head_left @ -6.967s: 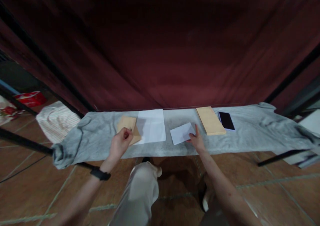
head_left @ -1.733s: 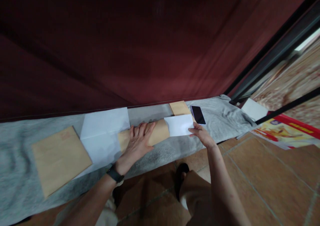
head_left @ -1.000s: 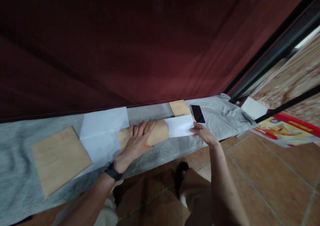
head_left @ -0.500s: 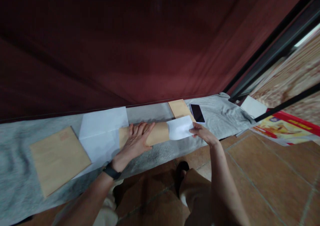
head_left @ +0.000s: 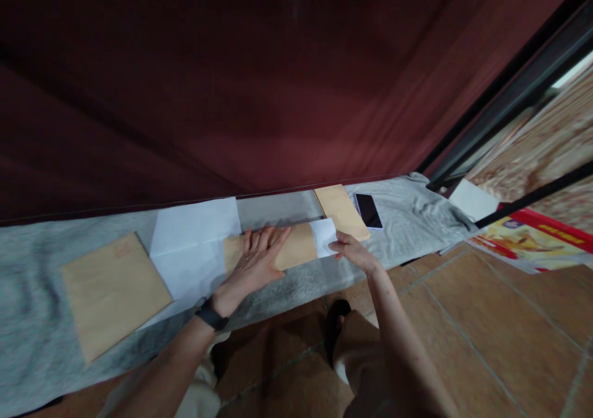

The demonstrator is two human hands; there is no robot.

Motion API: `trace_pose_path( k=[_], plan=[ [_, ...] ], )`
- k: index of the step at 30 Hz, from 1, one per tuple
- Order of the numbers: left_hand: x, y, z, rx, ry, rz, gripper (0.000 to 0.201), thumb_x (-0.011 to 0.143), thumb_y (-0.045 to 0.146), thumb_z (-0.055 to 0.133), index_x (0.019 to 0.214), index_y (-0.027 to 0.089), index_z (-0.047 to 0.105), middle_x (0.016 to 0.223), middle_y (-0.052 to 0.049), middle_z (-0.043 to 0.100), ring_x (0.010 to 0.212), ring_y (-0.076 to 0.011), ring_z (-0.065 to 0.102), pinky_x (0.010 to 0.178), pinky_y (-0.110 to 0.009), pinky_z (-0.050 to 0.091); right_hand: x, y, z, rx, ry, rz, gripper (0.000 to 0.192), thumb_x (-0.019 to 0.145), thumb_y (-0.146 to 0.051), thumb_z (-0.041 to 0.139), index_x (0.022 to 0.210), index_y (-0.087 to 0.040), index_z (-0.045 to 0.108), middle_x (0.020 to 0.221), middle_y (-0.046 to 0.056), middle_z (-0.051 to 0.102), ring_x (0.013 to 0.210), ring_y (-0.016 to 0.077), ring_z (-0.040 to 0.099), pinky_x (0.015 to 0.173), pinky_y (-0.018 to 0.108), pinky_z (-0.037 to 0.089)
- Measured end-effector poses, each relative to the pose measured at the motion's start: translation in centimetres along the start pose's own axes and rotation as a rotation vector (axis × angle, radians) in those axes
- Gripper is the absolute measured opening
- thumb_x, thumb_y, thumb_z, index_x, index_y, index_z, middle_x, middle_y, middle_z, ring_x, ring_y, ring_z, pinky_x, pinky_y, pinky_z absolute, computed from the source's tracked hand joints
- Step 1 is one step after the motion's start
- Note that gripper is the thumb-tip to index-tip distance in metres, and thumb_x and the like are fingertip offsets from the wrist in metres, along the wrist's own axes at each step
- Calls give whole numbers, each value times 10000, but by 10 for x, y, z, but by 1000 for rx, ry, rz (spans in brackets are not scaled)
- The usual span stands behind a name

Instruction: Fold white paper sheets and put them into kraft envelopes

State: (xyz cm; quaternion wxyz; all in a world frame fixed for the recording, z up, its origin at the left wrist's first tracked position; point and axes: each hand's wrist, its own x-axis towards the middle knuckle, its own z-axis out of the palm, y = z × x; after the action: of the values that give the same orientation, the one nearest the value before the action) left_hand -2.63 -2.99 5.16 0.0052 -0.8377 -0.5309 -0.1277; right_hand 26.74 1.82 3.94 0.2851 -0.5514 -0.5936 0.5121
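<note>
My left hand point(head_left: 256, 264) lies flat, fingers spread, on a long brown envelope point(head_left: 297, 249) that rests on the grey cloth point(head_left: 41, 319). My right hand point(head_left: 353, 252) pinches the end of a folded white paper point(head_left: 323, 234). Most of that paper is inside the envelope's right end; only a short piece shows. A black band is on my left wrist.
A larger brown envelope point(head_left: 112, 290) lies at the left, white sheets point(head_left: 191, 239) beside it. A stack of long brown envelopes point(head_left: 342, 210) and a dark phone point(head_left: 369, 209) lie at the right. A dark red curtain hangs behind. Tiled floor and my legs are below.
My right hand has moved left with the white paper, which has slid further into the long envelope. My left hand has stayed pressed on the envelope.
</note>
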Motion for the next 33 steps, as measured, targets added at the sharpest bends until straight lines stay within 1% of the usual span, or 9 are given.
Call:
trace_pose_path(
  k=[3,6,8,10,13,17,24,28,33],
  plan=[
    [0,0,1,2,3,1,1075,712,396,800,1588,281,188,1504,-192,405,1421,-389,353,1185,-614,142,7,6,14,-5,-34,-4,270,784,-463,607,826,-201,655,774,6,647,714,175,571,635,275,453],
    [-1,0,0,-2,9,2,1085,706,392,809,1587,285,185,1508,-189,399,1431,-382,341,1190,-612,128,14,9,24,-70,35,-48,344,851,-520,543,795,-201,660,733,-5,624,721,177,566,709,295,450],
    [-1,1,0,-8,12,6,1092,704,388,813,1588,296,179,1506,-181,401,1430,-377,344,1192,-611,129,16,9,27,-104,55,-83,343,864,-505,532,772,-206,670,760,0,638,756,186,581,771,310,454],
    [-1,2,0,-17,15,13,1095,707,382,812,1590,303,170,1507,-176,403,1430,-373,344,1192,-611,131,16,7,30,-104,21,-107,308,857,-471,547,767,-213,688,812,9,672,827,206,608,829,327,460],
    [-1,2,1,-43,21,30,1099,710,389,810,1592,310,160,1520,-169,393,1432,-373,339,1196,-606,126,13,5,34,-14,-89,-104,269,844,-435,568,811,-220,726,860,21,717,918,234,640,889,357,477],
    [-2,3,3,-64,16,32,1113,697,409,820,1591,328,162,1544,-158,373,1438,-378,327,1197,-610,128,14,7,43,112,-175,-71,268,821,-434,609,882,-218,755,876,31,745,916,235,676,926,388,501],
    [-2,2,3,-88,-13,21,1109,698,406,811,1591,309,160,1539,-164,376,1451,-377,312,1194,-611,139,19,11,46,207,-189,-9,279,767,-421,686,893,-189,775,772,17,743,859,224,687,885,372,527],
    [-1,0,2,-110,-23,10,1117,698,410,796,1593,295,137,1527,-165,388,1430,-378,343,1191,-615,142,16,6,48,218,-115,5,223,774,-374,669,832,-185,772,697,-2,713,735,179,662,768,313,531],
    [2,-2,-1,-152,-17,7,1118,698,419,781,1591,285,122,1507,-159,406,1411,-376,363,1180,-611,174,16,-1,53,250,-24,33,222,775,-361,639,686,-173,716,607,-11,649,588,135,581,585,250,457]
  ],
)
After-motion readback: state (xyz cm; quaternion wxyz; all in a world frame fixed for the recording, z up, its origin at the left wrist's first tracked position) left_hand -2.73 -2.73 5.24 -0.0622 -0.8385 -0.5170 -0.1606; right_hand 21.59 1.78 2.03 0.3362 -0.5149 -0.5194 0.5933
